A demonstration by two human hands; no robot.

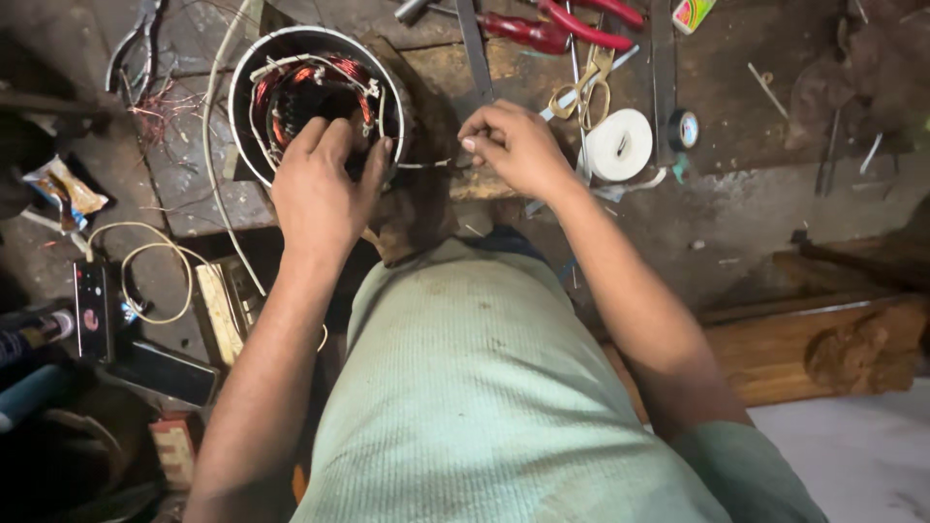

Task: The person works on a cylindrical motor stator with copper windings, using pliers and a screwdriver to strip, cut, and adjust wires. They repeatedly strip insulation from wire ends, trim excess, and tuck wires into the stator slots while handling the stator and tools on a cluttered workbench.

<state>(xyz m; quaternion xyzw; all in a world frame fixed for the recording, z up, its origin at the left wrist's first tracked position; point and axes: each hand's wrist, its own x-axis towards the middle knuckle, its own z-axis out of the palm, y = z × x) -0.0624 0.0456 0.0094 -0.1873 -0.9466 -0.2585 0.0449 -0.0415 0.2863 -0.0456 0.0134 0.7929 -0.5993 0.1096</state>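
Motor stator (315,92) with copper windings is being steadied on the grimy table (736,208) by the left hand (325,184), fingers curled over its near rim. Thin white thread (426,164) is being pinched tight in the right hand (513,145), just beside the stator. Scissors (581,92) and a white tape roll (620,145) are lying close by.

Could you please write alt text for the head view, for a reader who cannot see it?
Seen from above, a person's left hand reaches into a round motor stator with copper windings, while the right hand pinches a thin thread pulled from it. Scissors, a white tape roll and red-handled pliers lie on the workbench beyond.
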